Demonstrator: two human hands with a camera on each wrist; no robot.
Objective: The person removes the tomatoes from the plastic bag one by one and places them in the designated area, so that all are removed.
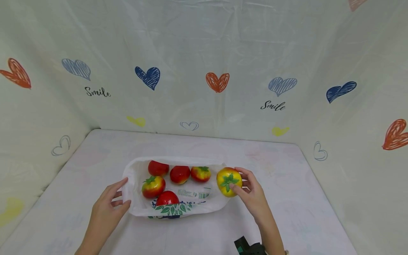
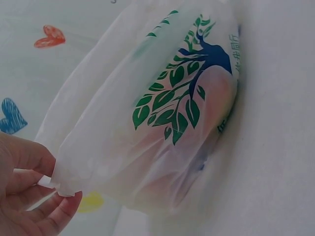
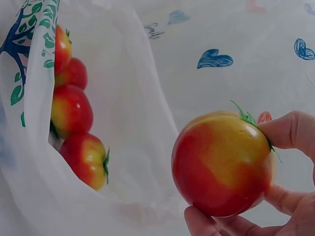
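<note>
A white plastic bag (image 1: 207, 209) printed with green leaves and a blue trunk lies with its mouth spread wide. Inside it are several red-and-yellow tomatoes (image 1: 154, 187), mostly towards its left half and back. My left hand (image 1: 106, 207) pinches the bag's left rim between thumb and fingers; the left wrist view shows the bag's edge (image 2: 66, 184) gathered there. At the right end of the mouth, my right hand (image 1: 253, 193) grips another tomato (image 1: 225, 177), its green leafy top turned up. In the right wrist view this tomato (image 3: 221, 164) is beside the opening, thumb near its stem.
A white-covered table (image 1: 287, 212) extends around the bag. Behind it hangs a pale curtain (image 1: 191, 42) printed with hearts and "Smile". A black device (image 1: 250, 248) shows at the bottom edge, close to the right forearm.
</note>
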